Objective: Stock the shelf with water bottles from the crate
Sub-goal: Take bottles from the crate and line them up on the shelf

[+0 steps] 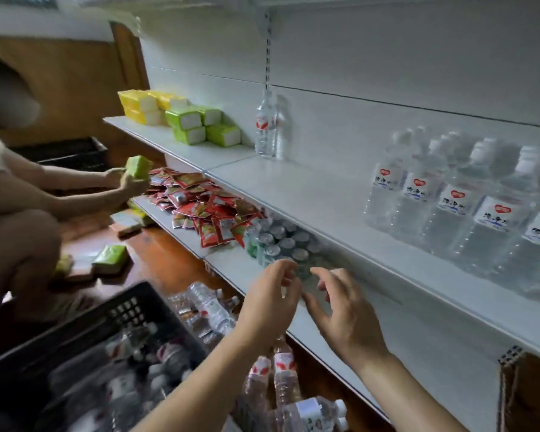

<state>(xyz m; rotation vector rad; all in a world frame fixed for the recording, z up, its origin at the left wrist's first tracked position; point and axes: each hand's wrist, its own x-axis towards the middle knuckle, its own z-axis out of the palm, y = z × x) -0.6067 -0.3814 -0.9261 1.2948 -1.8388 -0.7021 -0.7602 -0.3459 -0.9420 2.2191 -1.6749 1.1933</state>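
A black plastic crate (pixel 131 310) at the lower left holds several blurred water bottles (pixel 169 353). More bottles (pixel 281 378) lie loose below my forearms. On the lower white shelf (pixel 371 338) stands a cluster of bottles (pixel 278 241), seen from above by their caps. My left hand (pixel 272 304) and my right hand (pixel 346 319) hover side by side just in front of that cluster, fingers loosely curled, with nothing plainly held. The upper shelf (pixel 309 188) carries a row of labelled bottles (pixel 468 201) at the right and a single upright bottle (pixel 265 126) near the middle.
Red snack packets (pixel 200 204) are heaped on the lower shelf, left of the bottle cluster. Yellow and green tissue packs (pixel 181 118) sit on the upper shelf's left end. Another person crouches at the left, holding a green pack (pixel 138 166). More packs (pixel 109 258) lie on the wooden floor.
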